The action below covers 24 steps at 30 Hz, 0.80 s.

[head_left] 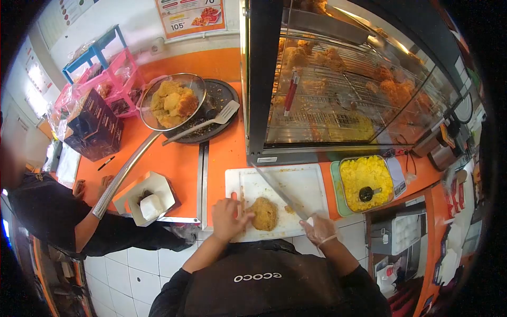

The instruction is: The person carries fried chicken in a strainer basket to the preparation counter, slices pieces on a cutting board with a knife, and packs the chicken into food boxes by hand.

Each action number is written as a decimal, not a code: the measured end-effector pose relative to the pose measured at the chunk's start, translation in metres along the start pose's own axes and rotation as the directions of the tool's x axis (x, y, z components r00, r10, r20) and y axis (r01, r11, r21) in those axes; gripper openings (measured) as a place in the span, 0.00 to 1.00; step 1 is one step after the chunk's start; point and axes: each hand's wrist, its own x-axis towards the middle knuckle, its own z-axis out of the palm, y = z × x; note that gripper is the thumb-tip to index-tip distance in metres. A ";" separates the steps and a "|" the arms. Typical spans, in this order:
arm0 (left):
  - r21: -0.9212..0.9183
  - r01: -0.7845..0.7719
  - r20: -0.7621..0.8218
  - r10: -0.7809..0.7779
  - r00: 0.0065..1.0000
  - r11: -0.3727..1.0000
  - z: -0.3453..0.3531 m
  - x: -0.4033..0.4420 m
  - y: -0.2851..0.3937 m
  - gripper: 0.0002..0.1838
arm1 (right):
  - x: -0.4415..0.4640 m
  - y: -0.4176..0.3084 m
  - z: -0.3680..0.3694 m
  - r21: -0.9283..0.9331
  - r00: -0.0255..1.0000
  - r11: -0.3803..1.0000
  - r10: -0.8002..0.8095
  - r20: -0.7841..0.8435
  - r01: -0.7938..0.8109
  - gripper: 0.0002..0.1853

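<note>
A breaded fried cutlet (263, 214) lies flat on the white cutting board (306, 177). My left hand (229, 217) is at the left part of the board, fingers apart, its thumb reaching the cutlet's left edge. Closed round the handle of a long knife (280, 191) is my right hand (319, 230), in what looks like a clear glove. The blade points up and left across the board, to the right of the cutlet and apart from it. Crumbs and small bits of breading lie near the blade.
Right of the board stands a tray of yellow food (364, 177). A glass warming cabinet (259, 105) rises behind. Leftward are a strainer (149, 128) with fried pieces, a spatula (203, 122) on a round dark tray (228, 132), an open carton (170, 198), and another person's sleeve (47, 211).
</note>
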 end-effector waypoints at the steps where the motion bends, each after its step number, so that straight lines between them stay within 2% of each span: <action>1: -0.001 -0.018 0.046 0.018 0.999 1.000 -0.005 -0.004 0.007 0.17 | -0.004 -0.006 -0.006 0.019 1.000 0.999 -0.026 0.015 0.025 0.28; 2: -0.002 -0.036 0.090 0.036 0.995 0.999 -0.007 -0.006 0.010 0.18 | -0.008 -0.015 -0.014 0.038 0.998 0.998 -0.053 0.030 0.052 0.28; 5: -0.046 0.023 -0.201 -0.032 0.979 0.999 -0.001 0.004 -0.008 0.13 | -0.002 -0.033 -0.027 0.027 0.989 0.993 -0.113 0.096 0.111 0.29; 8: 0.012 -0.012 -0.313 0.015 0.950 1.000 -0.004 0.033 -0.030 0.11 | 0.014 -0.040 -0.032 -0.032 0.973 0.982 -0.182 0.142 0.188 0.29; 11: 0.038 0.054 -0.234 -0.044 0.971 0.998 0.004 0.066 -0.047 0.16 | 0.026 -0.047 -0.034 -0.058 0.968 0.975 -0.203 0.148 0.213 0.29; 14: 0.303 0.175 -0.007 -0.181 0.983 0.937 0.033 0.089 -0.051 0.27 | 0.038 -0.048 -0.017 -0.112 0.967 0.976 -0.165 0.192 0.189 0.29; 17: 0.337 0.199 0.222 -0.283 0.933 0.920 0.062 0.088 -0.049 0.34 | 0.039 -0.049 -0.005 -0.165 0.978 0.977 -0.107 0.177 0.137 0.30; 20: 0.279 0.253 0.170 -0.307 0.936 0.926 0.062 0.095 -0.046 0.35 | 0.043 -0.046 0.005 -0.206 0.973 0.966 -0.116 0.201 0.158 0.33; 23: 0.329 0.190 0.089 -0.231 0.969 0.925 0.064 0.099 -0.045 0.35 | 0.045 -0.054 0.003 -0.214 0.954 0.965 -0.089 0.286 0.154 0.33; 24: 0.296 0.214 0.101 -0.253 0.962 0.931 0.068 0.096 -0.048 0.35 | 0.043 -0.058 -0.003 -0.216 0.946 0.966 -0.068 0.318 0.143 0.33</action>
